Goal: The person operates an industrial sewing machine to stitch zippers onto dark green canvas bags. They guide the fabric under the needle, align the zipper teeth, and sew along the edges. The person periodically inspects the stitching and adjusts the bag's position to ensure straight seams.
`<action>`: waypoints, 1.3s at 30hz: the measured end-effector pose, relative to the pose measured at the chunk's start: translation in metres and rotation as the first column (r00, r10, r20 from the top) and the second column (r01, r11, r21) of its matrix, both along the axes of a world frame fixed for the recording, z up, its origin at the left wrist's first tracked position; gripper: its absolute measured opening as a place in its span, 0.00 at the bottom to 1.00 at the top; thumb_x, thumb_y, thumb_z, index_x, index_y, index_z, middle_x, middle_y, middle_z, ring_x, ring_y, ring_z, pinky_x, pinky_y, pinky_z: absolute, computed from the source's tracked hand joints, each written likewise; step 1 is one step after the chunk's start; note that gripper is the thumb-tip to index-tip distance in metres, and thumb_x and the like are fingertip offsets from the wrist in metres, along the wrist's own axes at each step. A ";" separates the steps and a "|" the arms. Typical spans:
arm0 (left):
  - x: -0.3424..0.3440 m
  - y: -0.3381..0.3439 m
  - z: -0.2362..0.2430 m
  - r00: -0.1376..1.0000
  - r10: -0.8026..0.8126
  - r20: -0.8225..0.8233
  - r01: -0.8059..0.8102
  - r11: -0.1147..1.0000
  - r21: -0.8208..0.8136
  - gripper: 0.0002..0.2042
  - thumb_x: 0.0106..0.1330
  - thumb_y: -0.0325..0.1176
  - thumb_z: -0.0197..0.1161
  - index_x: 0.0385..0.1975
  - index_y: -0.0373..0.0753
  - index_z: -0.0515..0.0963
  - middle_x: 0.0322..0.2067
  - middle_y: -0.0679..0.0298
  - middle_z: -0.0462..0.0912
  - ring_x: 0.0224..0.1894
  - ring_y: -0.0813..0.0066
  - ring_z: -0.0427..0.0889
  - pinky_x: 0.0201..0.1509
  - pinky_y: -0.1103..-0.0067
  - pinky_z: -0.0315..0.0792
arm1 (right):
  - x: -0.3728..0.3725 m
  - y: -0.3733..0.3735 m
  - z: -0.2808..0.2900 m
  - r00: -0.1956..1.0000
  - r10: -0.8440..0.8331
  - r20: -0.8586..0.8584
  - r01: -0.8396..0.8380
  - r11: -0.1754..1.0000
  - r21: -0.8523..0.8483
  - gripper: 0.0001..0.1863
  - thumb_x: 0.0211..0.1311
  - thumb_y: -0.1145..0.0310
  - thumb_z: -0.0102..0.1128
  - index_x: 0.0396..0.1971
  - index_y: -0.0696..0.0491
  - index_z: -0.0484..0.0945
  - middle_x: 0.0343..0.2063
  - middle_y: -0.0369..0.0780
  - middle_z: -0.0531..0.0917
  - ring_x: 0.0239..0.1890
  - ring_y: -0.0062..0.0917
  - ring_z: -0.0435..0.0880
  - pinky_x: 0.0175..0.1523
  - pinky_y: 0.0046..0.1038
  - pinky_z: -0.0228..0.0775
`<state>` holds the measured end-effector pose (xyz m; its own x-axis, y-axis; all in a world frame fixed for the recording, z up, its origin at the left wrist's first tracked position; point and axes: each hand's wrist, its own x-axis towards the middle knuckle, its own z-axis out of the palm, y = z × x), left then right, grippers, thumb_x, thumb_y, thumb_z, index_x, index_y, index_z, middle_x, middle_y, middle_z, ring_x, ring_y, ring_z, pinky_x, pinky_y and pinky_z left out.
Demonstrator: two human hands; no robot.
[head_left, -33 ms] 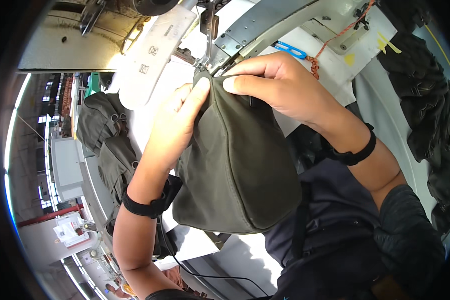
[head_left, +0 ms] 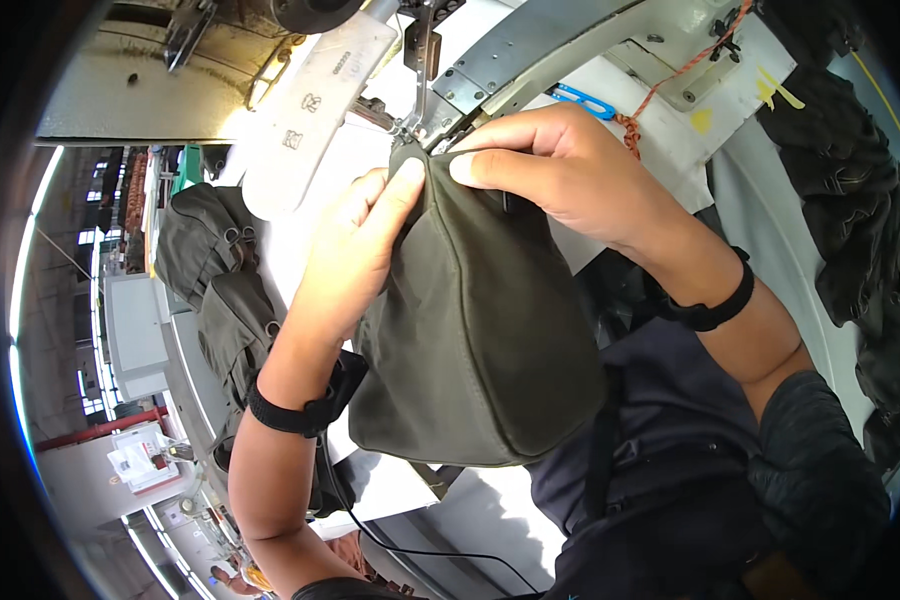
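A dark olive fabric bag with a long stitched seam down its face hangs from the sewing machine's needle area toward my lap. Its narrow top end lies at the presser foot. My left hand pinches the cloth on the left of the seam, thumb on top. On the right, my right hand grips the bag's upper edge between thumb and bent fingers, close to the machine's metal bed. Folds of cloth hide the fingertips underneath.
Blue thread snips on an orange coiled cord lie beyond my right hand. More olive bags are piled at the left, and dark cloth pieces hang at the right. A black cable runs below my left forearm.
The bag and my hands have shifted very slightly to the right; both grips look the same.
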<state>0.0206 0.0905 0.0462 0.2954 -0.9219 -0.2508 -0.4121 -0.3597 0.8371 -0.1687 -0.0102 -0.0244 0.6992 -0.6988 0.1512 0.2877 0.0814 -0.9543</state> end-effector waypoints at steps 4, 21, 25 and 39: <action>-0.005 0.001 0.001 0.999 0.009 0.052 -0.008 1.000 -0.008 0.16 0.79 0.46 0.62 0.43 0.36 0.82 0.36 0.71 0.79 0.39 0.83 0.72 0.46 0.81 0.69 | 0.000 -0.007 0.003 0.999 -0.007 -0.039 0.005 0.999 -0.052 0.11 0.69 0.68 0.62 0.33 0.61 0.86 0.23 0.28 0.79 0.27 0.09 0.71 0.33 0.21 0.63; -0.001 -0.004 -0.012 0.996 0.011 0.093 0.000 0.993 -0.118 0.17 0.72 0.43 0.73 0.47 0.35 0.83 0.39 0.72 0.81 0.40 0.86 0.73 0.46 0.83 0.68 | 0.001 -0.009 0.020 0.961 -0.268 -0.068 0.214 0.878 -0.428 0.12 0.60 0.67 0.63 0.29 0.63 0.84 0.17 0.44 0.80 0.19 0.28 0.76 0.28 0.32 0.67; 0.003 -0.006 -0.016 0.988 -0.018 0.154 0.054 0.971 -0.234 0.15 0.71 0.44 0.74 0.40 0.37 0.84 0.30 0.77 0.76 0.32 0.90 0.68 0.37 0.85 0.64 | -0.003 -0.008 0.040 0.896 -0.363 -0.255 0.135 0.770 -0.624 0.08 0.62 0.70 0.66 0.35 0.59 0.87 0.27 0.40 0.88 0.31 0.26 0.83 0.44 0.29 0.71; 0.008 -0.010 -0.005 0.989 -0.032 0.144 0.062 0.977 -0.206 0.20 0.67 0.48 0.77 0.40 0.34 0.85 0.32 0.72 0.83 0.34 0.87 0.75 0.40 0.84 0.72 | 0.006 -0.034 0.031 0.868 -0.497 0.018 0.253 0.410 -0.876 0.08 0.58 0.68 0.71 0.35 0.54 0.89 0.34 0.40 0.88 0.38 0.34 0.82 0.55 0.33 0.67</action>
